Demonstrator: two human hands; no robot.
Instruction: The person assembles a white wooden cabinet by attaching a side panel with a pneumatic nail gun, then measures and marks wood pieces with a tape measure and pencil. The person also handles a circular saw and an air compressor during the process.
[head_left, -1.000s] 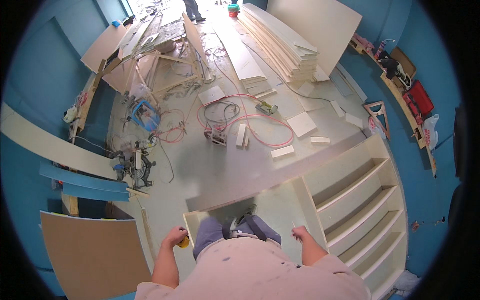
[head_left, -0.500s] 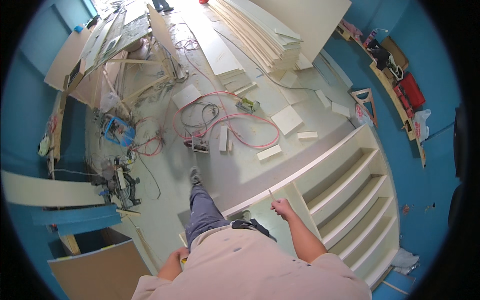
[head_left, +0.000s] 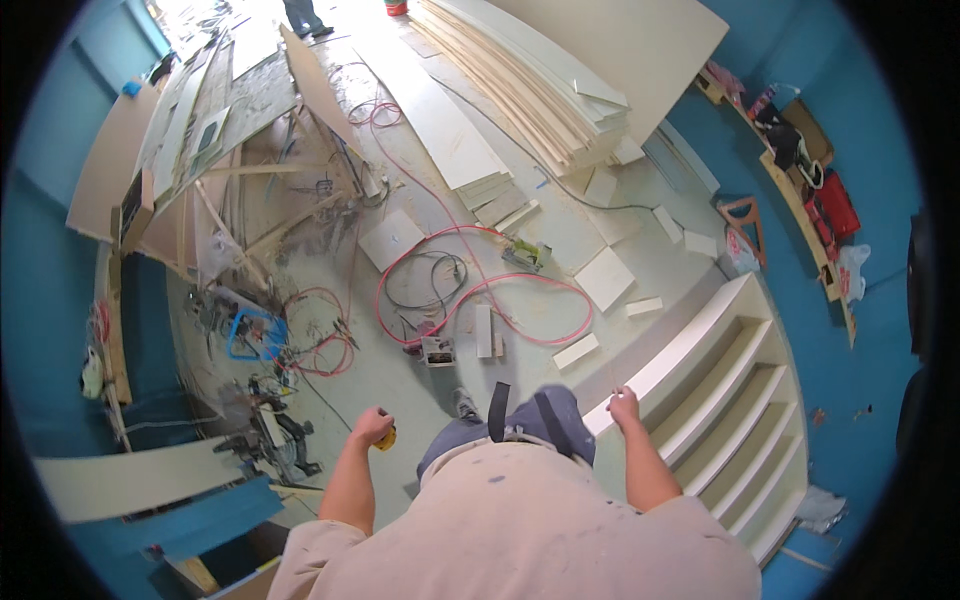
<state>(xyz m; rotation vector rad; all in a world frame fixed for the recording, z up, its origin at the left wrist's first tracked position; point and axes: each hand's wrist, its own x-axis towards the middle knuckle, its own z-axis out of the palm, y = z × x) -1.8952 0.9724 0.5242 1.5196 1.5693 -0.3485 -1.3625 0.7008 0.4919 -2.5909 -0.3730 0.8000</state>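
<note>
The right hand (head_left: 624, 405) rests on the near edge of the white shelf unit (head_left: 720, 400) lying on the floor; I cannot tell if its fingers grip. The left hand (head_left: 372, 427) is closed on a small yellow thing (head_left: 388, 437). It looks like measuring work. A red bag (head_left: 835, 205) sits by the blue wall.
</note>
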